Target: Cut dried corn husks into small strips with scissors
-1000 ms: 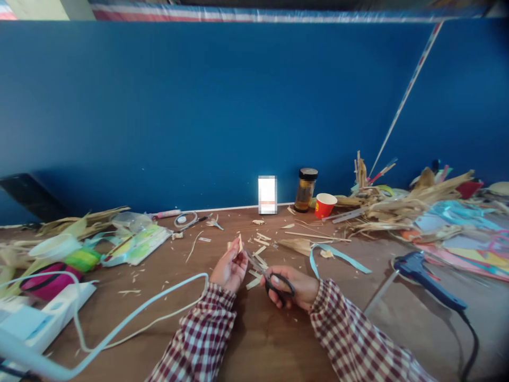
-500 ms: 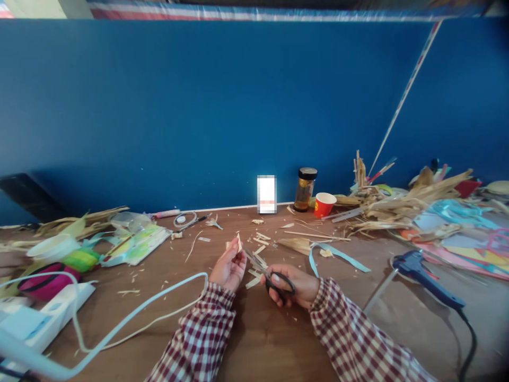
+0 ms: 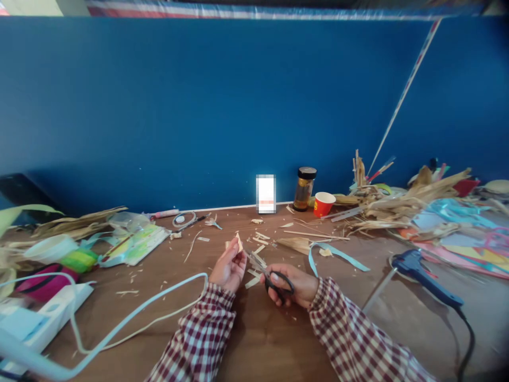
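Note:
My left hand pinches a small pale piece of dried husk between thumb and fingers, its pointed tip upward. In my right hand is a pair of black-handled scissors, fingers wrapped round the loops. The blades point up and left, close to the left fingertips; whether they touch the piece I cannot tell. Pale husk cuttings lie on the brown table between and beyond my hands. A light blue ribbon and a tan husk strip rest past the right hand.
A blue glue gun stands at the right, its cord trailing forward. A lidded jar and red paper cup stand at the back. Dried husks pile at the right. A white cable loops beside my left sleeve, near a power strip.
Both hands keep nearly the same pose, the husk piece and scissors still held. The whole view has shifted slightly, and a pale green strip now shows at the far left.

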